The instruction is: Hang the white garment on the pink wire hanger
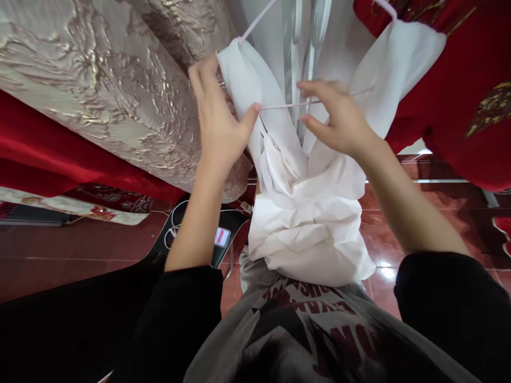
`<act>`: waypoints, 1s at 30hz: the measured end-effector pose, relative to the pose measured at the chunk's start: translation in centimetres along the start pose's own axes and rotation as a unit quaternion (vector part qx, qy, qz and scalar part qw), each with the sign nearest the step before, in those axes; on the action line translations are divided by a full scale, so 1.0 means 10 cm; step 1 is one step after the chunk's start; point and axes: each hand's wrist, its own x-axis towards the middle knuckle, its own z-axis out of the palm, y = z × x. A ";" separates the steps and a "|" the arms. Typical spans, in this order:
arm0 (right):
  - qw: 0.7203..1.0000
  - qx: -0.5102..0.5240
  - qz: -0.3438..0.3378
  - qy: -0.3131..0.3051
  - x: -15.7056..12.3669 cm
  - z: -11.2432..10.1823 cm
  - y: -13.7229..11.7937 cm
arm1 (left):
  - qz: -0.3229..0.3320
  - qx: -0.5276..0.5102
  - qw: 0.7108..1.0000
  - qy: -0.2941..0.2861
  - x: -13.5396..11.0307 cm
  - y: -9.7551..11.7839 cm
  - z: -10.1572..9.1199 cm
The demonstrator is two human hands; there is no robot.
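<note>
A white garment (pixel 275 80) with a deep V opening hangs on a thin pale pink hanger (pixel 285 106); its lower part lies bunched against my front. At the garment's left shoulder, my left hand (pixel 221 109) grips the cloth, thumb in front and fingers behind the edge. My right hand (pixel 333 114) is by the hanger's crossbar, slightly blurred, with thumb and fingers apart. The bar passes at its fingers, but I see no firm grip on it. Below my left thumb, a dark slit shows in the white cloth.
Beige-gold embroidered fabric (pixel 120 90) hangs close on the left, above red cloth (pixel 72 143). Another red garment (pixel 451 106) hangs on the right. A black chair (pixel 159 244) at lower left bears a lit phone (pixel 222 236) and white cables. Red tiles (pixel 399 213) cover the floor.
</note>
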 end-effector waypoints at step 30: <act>0.971 -0.023 0.050 0.232 -0.40 0.59 -0.32 | -0.076 -0.215 0.972 0.058 -0.97 0.15 0.29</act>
